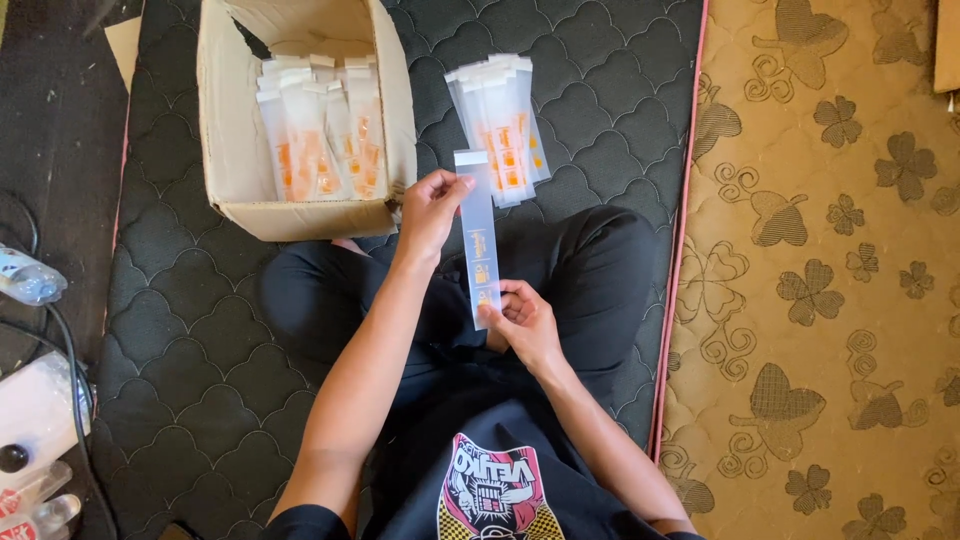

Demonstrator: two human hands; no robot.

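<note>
Clear plastic sleeve (pixel 478 238) pinched lengthwise, top by left hand (pixel 430 208), bottom by right hand (pixel 524 322); likely to buckle or slip onto stack (pixel 500 125) beyond fingertips.

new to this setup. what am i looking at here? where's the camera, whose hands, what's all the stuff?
One picture, from a camera worn on a person's head, looking down at their own lap. No machine: a person sitting cross-legged on a black quilted mat, working bare-handed.

The left hand pinches the top of a long, narrow clear plastic sleeve with small orange printing; the right hand holds its bottom end. The sleeve is stretched upright between them.

On the mat lies a loose pile of similar sleeves. To its left, an open cardboard box holds more of them, standing in rows. A beige patterned mattress lies on the right; cables and bottles sit at the left edge.
</note>
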